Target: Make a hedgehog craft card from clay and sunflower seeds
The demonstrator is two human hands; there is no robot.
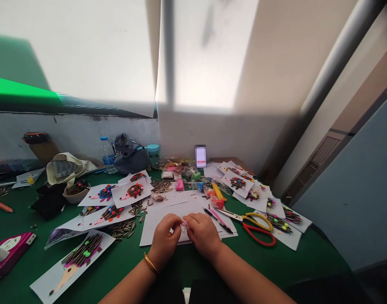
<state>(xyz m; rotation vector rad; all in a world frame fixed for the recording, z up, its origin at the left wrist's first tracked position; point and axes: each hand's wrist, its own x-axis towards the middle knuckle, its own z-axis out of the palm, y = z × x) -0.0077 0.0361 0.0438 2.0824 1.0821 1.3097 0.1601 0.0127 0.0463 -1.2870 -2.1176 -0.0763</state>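
My left hand (164,237), with a gold bangle on its wrist, and my right hand (203,236) meet over white sheets of paper (149,230). Both are closed, their fingertips pinching a small, clear, pinkish plastic wrapper (183,227) between them. Its contents are too small to make out. Just right of my right hand lie a black pen (219,221) and a pink stick. Beyond them are scissors (260,232) with one red and one yellow handle. Ahead of the paper sit a pink lump of clay (180,185) and a red one (217,203) in plastic.
Hedgehog pictures with sunflower-seed spines lie left (82,257) and right (239,182). Loose sunflower seeds (122,230) are heaped on the green table (130,270). A phone (200,156) leans on the wall; a water bottle (107,156) and grey bag (132,158) stand back left.
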